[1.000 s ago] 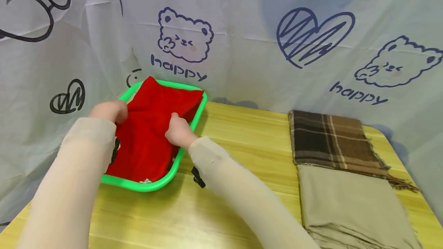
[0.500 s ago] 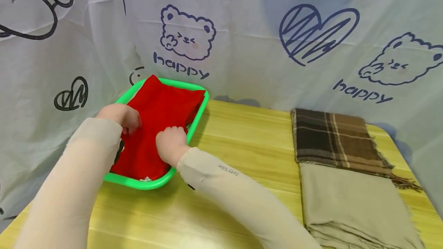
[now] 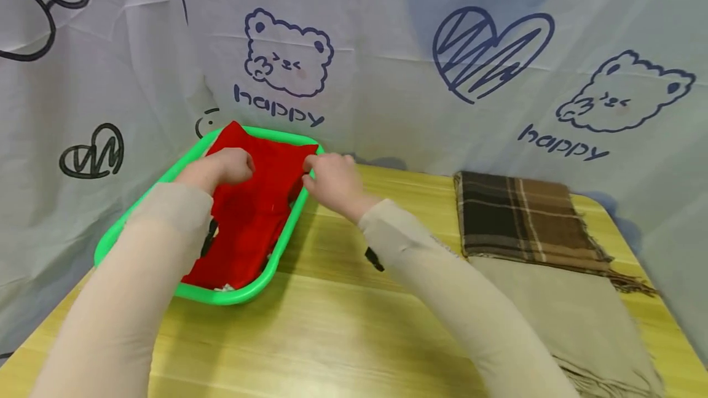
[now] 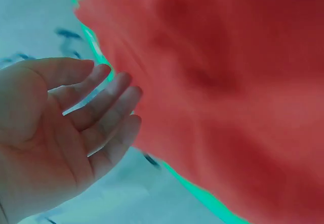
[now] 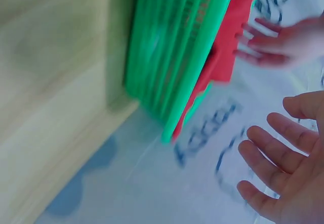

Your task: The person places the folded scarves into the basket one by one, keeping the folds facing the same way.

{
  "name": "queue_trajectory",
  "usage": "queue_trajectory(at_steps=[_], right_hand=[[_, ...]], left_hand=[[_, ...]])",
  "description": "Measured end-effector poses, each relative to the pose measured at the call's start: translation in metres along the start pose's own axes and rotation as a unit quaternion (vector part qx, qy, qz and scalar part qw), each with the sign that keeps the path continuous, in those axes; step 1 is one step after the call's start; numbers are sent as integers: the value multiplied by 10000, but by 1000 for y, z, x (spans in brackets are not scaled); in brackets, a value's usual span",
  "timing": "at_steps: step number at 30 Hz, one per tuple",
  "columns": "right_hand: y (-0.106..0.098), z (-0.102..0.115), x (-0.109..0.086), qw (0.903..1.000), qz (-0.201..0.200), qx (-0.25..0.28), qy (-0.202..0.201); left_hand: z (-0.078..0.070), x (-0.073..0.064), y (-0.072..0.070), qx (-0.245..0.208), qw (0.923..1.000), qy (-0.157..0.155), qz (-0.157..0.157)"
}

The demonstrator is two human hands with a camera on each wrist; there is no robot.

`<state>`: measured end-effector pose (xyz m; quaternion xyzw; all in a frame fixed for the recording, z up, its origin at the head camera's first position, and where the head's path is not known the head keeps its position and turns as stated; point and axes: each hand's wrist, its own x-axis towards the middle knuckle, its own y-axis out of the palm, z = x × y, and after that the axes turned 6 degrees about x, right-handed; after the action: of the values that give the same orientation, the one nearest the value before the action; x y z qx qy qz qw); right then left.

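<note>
One white fabric backdrop [image 3: 381, 97], marked with blue and black line drawings, spans the rear from left to right. Left part of the yellow wood-grain surface [image 3: 354, 318]: bright green plastic basket [image 3: 243, 295], rounded corners, slotted side wall in the right wrist view. Inside it, a soft red fabric cloth [image 3: 249, 220], spread over much of the interior, one far corner rising past the back rim. Left hand [image 3: 224, 167], in a cream sleeve [image 3: 121, 300], over the cloth; grip loose, fingers slightly apart; fingertip contact cannot be told. Right hand [image 3: 334, 180], in a matching right sleeve [image 3: 464, 300], just beside the basket's far right corner; grip slack, fingers gently bent and apart, clear of the basket in the wrist view. Far right: folded black-and-brown plaid cloth [image 3: 509, 220], fringed; in front of it, folded plain beige cloth [image 3: 570, 312], partly hidden by the right sleeve.
</note>
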<state>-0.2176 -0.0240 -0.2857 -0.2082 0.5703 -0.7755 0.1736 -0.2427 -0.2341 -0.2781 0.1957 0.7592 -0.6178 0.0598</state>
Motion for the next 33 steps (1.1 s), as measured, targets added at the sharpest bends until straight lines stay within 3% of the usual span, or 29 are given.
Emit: queue_trajectory(at_steps=[5, 11, 15, 20, 26, 29, 33], right_hand=[[-23, -61, -17, 9966, 90, 442, 695], [-46, -131, -55, 9850, 360, 897, 1426], [-58, -171, -88, 9785, 456, 664, 1901], [-64, -219, -130, 9708, 600, 433, 2284], [-68, -270, -180, 9654, 947, 352, 2403], [-69, -292, -201, 9656, 920, 375, 2404], [-71, -315, -228, 9562, 1066, 480, 2684]], left_hand=[[-48, 17, 1, -514, 9972, 350, -426], [-118, 38, 7, -499, 9950, 685, -535], [-164, 46, 19, -418, 9947, 901, -256], [-212, 53, 41, -426, 9926, 1067, 391], [-244, 58, 72, -377, 9889, 1241, 730], [-253, 61, 86, -576, 9879, 1226, 761], [-264, 69, 105, -1050, 9837, 1202, 833]])
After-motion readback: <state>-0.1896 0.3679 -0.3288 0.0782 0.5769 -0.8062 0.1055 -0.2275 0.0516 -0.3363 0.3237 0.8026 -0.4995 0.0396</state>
